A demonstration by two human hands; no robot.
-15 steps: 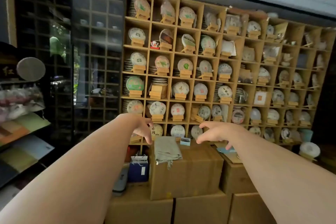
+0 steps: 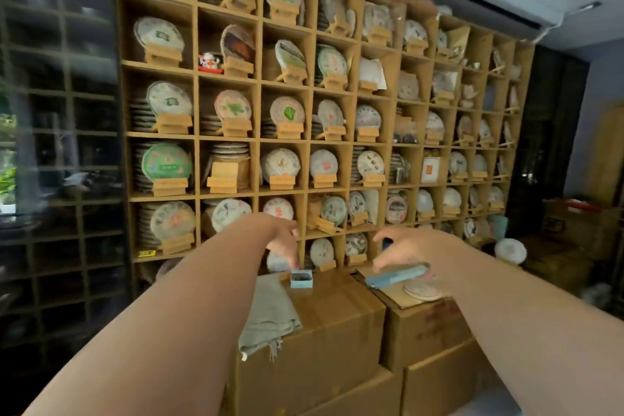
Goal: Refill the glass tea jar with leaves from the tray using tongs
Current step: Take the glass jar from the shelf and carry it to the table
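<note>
While we lean toward the stacked boxes, both our bare arms stretch forward with the wrists bent down.

Dark lattice (image 2: 60,145): it fills the far left as a blurred grid of dim compartments.

Wooden shelf wall (image 2: 256,142): we face its square cubbies, each with round wrapped tea cakes on small wooden stands.

Grey cloth (image 2: 270,314): it lies folded on the left part of the big carton's top and hangs over the front edge.

Left hand (image 2: 282,243): our forearm rises from the lower left corner; the fingers point down, loosely curled, just above the small blue box. We cannot tell whether the fingertips touch it; nothing is gripped.

Small blue box (image 2: 301,279): open, with something dark inside, it sits near the back edge of the big carton (image 2: 337,324).

Right hand (image 2: 405,248): our forearm comes in from the lower right; the palm faces down with spread, relaxed fingers hovering over the flat blue case. Whether they touch it we cannot tell; the hand holds nothing.

Flat blue case (image 2: 396,275): it lies tilted at the back left corner of the lower right carton (image 2: 429,328).

Wrapped round cake (image 2: 422,290): it rests flat just beside the case.

Jar, tray, tongs: we cannot make them out anywhere.
</note>
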